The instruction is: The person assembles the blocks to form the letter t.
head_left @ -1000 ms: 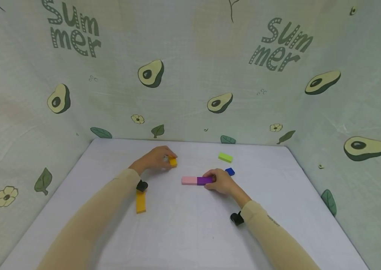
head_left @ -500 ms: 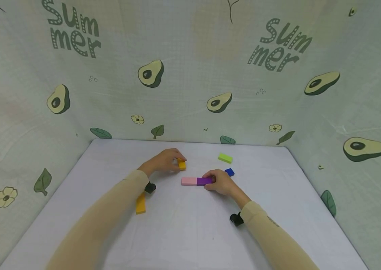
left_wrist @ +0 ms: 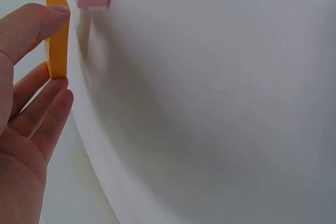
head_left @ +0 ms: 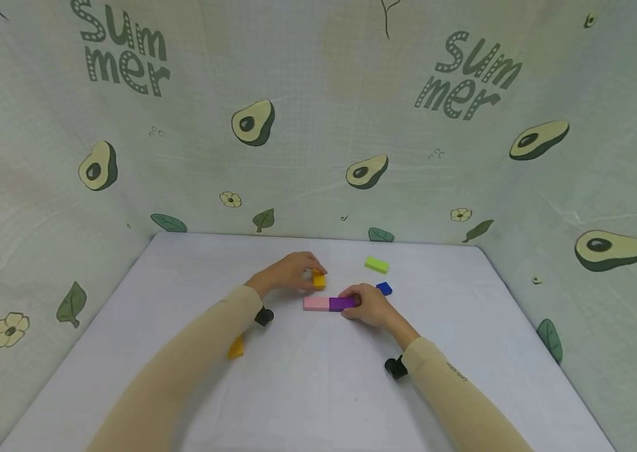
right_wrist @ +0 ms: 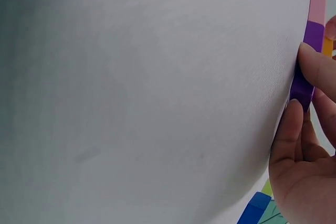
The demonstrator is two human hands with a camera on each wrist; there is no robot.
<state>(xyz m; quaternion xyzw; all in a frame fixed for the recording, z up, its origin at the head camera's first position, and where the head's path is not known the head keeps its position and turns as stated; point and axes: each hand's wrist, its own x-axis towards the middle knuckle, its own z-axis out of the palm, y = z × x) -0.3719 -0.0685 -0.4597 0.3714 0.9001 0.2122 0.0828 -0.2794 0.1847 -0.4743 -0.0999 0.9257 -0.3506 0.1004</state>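
Observation:
My left hand (head_left: 294, 272) pinches a small orange block (left_wrist: 59, 38) between thumb and fingers, just behind the pink block. On the white table, the pink block (head_left: 316, 304) and a purple block (head_left: 341, 304) lie end to end in one row. My right hand (head_left: 370, 304) grips the right end of the purple block (right_wrist: 314, 36), its thumb on the near side. In the right wrist view the orange block shows past the purple one, partly covered by fingers.
A lime green block (head_left: 377, 264) lies toward the back of the table (head_left: 318, 389). Close behind my right hand is a blue block (head_left: 384, 289). Another orange block (head_left: 236, 347) lies at the left, partly hidden by my left sleeve. Printed cloth (head_left: 307, 157) hangs around the table.
My left hand has moved right and slightly nearer with the orange block, toward the pink and purple row. Its sleeve now covers more of the other orange block. My right hand has stayed put.

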